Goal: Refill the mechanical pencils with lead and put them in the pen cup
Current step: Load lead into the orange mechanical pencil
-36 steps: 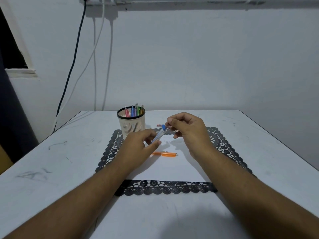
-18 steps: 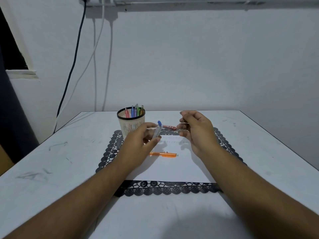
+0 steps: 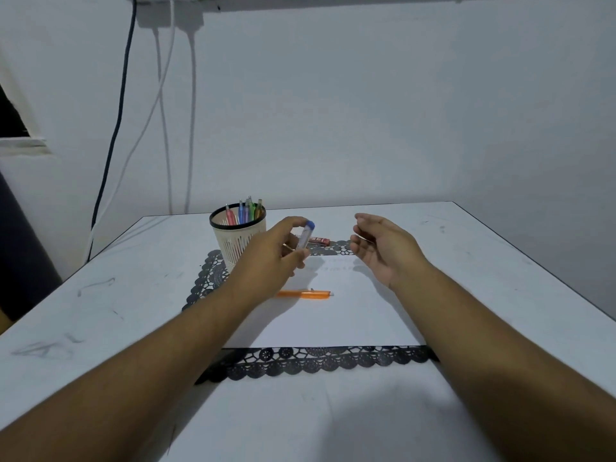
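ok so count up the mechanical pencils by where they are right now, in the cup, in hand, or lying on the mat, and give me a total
In the pen cup: 4 show above the rim, perhaps more hidden.
Held in the left hand: 1, the blue-capped pencil.
Lying on the mat: 1, the orange pencil.
Total: 6 visible.

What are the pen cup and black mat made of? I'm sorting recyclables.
Pen cup: likely cream plastic, moulded slotted walls, black rim. Mat: black openwork with scalloped edge, probably vinyl or fabric lace; the pictures cannot settle which.
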A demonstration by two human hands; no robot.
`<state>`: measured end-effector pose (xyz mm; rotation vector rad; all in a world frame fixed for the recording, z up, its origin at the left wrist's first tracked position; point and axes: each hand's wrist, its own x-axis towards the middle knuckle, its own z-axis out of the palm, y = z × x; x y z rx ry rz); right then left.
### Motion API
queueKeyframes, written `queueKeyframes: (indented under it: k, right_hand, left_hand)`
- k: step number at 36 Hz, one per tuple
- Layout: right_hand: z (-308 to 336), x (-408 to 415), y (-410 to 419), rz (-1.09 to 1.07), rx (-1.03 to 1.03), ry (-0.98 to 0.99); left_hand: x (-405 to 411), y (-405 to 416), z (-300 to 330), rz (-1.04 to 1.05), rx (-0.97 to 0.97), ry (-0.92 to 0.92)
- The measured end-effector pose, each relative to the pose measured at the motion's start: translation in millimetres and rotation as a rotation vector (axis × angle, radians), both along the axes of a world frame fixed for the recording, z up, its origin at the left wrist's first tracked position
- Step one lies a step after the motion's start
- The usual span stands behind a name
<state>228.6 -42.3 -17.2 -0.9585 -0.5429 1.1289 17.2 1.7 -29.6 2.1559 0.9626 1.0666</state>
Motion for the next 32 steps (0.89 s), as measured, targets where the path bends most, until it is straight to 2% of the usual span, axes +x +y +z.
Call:
queueKeyframes:
  k: [4,8,13,16,27,32]
  right_hand:
    - [0,-2,-1,0.065,0.005,-0.012]
    - [-1,-4,-1,0.086,0.0,-0.064]
    - [-3,1,0,0.069,0.028,-0.231]
    - [-7,4,2,0.065,0.038,-0.338]
    - [-19,22,14,-0.037,-0.002,-0.476]
    - [-18,41,20,-0.142,-0.017,-0.576]
  left_hand:
    - [11,18,1,0.09,0.005,0.173]
    - [26,36,-1,0.174,0.153,0.42]
    - [47,52,-2,0.263,0.215,0.735]
    - [56,55,-1,0.279,0.234,0.857]
    - [67,61,-3,0.281,0.267,0.941]
    - [63,54,-3,0.301,0.368,0.92]
